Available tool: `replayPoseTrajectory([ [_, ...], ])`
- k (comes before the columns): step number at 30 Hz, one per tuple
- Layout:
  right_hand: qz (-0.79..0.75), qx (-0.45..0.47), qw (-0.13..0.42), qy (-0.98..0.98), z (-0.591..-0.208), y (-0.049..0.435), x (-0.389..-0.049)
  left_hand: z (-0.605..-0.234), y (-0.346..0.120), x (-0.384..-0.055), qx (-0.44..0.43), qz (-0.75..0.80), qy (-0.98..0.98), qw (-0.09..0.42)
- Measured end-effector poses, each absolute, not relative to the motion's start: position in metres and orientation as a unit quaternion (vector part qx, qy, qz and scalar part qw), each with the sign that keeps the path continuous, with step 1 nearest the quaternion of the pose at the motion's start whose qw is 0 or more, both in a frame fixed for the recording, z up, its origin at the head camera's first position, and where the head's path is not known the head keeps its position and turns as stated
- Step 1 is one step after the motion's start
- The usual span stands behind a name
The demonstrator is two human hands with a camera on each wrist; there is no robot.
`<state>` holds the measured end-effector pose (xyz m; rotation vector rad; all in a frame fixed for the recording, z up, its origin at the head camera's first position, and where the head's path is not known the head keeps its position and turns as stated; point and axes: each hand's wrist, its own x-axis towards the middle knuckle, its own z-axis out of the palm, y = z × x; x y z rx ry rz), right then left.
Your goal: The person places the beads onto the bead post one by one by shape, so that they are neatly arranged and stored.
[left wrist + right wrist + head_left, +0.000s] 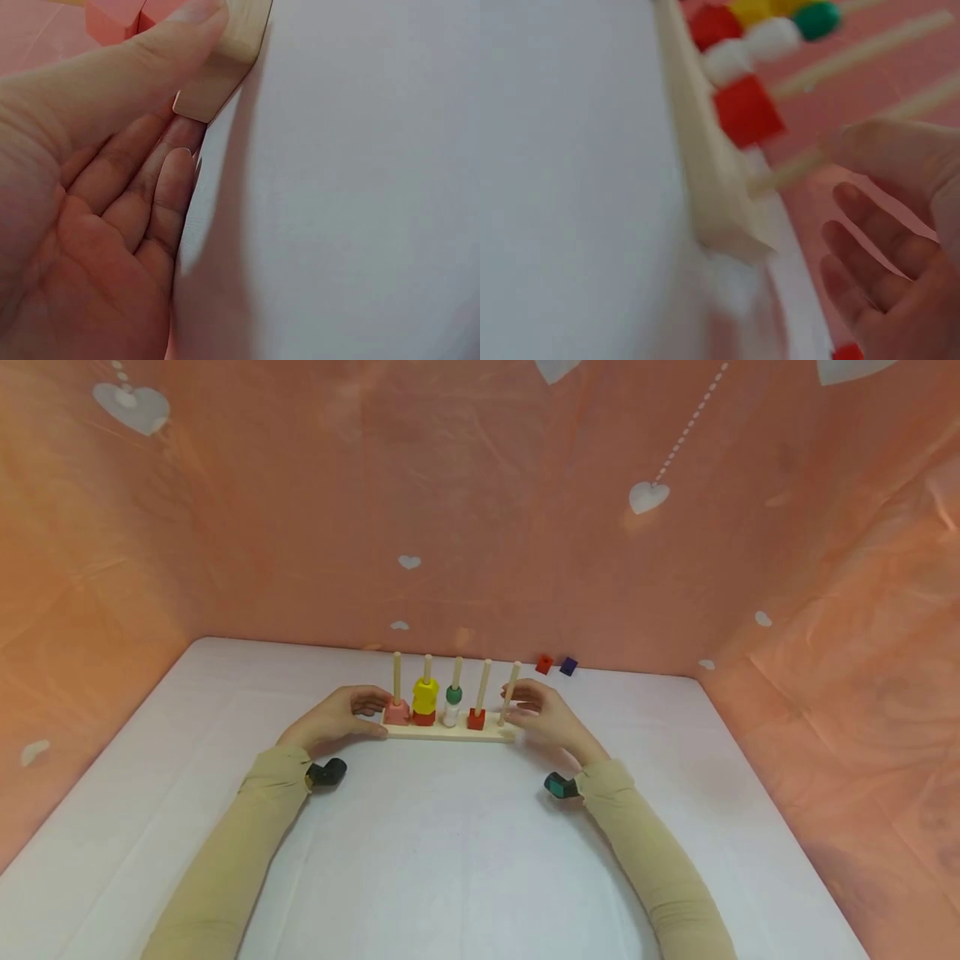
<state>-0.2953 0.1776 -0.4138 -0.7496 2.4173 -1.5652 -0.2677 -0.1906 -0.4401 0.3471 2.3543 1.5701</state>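
Observation:
A wooden peg stacking toy [450, 735] stands on the white table, with several upright pegs on one long base. Left to right in the head view, its pegs carry pink beads [397, 714], yellow beads [425, 693] above red, a green bead [453, 694] above white ones, and a red cube bead [476, 720]. The rightmost peg [512, 683] is bare. My left hand [328, 720] grips the base's left end, thumb in front and fingers behind. My right hand [553, 720] holds the bare peg between thumb and a mostly hidden index finger, other fingers loosely bent.
Near the table's back edge, behind the right hand, lie a red bead [544, 663] and a purple bead [569, 666]. A pinkish-orange cloth [465, 510] with white hearts hangs behind and at both sides of the white tabletop [450, 843].

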Motion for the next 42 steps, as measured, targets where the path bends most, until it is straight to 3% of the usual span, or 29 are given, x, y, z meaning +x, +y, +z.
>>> replayPoseTrajectory([
  [7,-0.541,-0.232,0.053,0.807,-0.396,0.209,-0.306,-0.438,-0.193,-0.265,0.132,0.547,0.815,0.140],
  [19,-0.550,-0.129,-0.010,0.825,-0.405,0.256,-0.339,-0.443,-0.198,-0.266,0.154,0.545,0.815,0.126],
  [42,-0.565,-0.065,0.009,0.822,-0.421,0.259,-0.370,-0.442,-0.193,-0.269,0.151,0.547,0.813,0.128],
])
